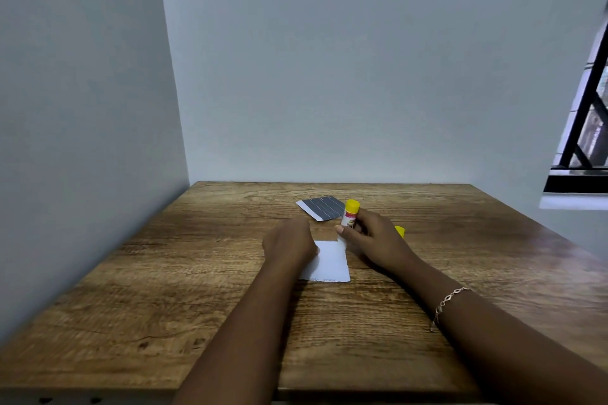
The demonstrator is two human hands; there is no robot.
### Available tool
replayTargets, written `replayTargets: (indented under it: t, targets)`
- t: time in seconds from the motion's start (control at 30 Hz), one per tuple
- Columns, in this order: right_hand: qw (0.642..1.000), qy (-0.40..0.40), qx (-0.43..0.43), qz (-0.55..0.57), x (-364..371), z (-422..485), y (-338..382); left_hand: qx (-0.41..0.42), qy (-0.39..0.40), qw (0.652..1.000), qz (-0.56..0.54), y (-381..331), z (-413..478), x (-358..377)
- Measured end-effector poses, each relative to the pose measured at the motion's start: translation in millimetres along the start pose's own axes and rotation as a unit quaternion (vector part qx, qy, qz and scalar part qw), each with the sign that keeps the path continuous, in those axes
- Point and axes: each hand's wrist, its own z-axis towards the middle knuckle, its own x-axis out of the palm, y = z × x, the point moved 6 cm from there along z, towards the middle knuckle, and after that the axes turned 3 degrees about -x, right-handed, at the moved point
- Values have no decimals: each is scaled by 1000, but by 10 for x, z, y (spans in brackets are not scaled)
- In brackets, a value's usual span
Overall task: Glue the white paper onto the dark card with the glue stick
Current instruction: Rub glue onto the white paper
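A small white paper [330, 261] lies flat on the wooden table [197, 273]. My left hand [288, 240] rests on the paper's left edge, pressing it down, and its fingers are hidden from view. My right hand [368, 233] grips a glue stick [349, 213] held almost upright just beyond the paper's far right corner, its yellow end pointing up. The dark card [322, 207], grey with thin pale lines and a white edge, lies farther back, behind the glue stick.
A small yellow object [400, 231], maybe the glue stick's cap, peeks out behind my right hand. Walls close the table off at the left and back. A barred window [585, 128] is at the right.
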Motion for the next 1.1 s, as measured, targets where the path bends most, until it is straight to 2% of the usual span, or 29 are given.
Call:
replayTargets:
  t: [0.6, 1.1]
  targets:
    - [1000, 19, -13, 10, -44, -228, 216, 6, 1, 1000, -2, 0, -6, -22]
    - [996, 61, -64, 24, -46, -407, 424, 16, -16, 999, -28, 18, 0, -25]
